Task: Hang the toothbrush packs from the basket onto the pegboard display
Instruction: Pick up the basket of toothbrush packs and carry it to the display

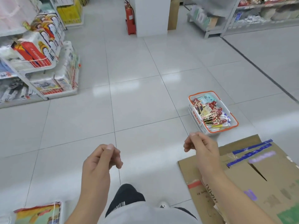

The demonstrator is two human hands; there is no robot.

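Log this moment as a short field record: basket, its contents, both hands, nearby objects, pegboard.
basket: white basket with orange rim, on the floor tiles, ahead to the right
contents: toothbrush packs piled inside
left hand: fingers loosely curled, holds nothing
right hand: fingers loosely curled, holds nothing, just short of the basket
nearby: flattened cardboard box on the floor under the right forearm; fire extinguisher by a white pillar; shelf of tissue packs on the left
pegboard: not in view
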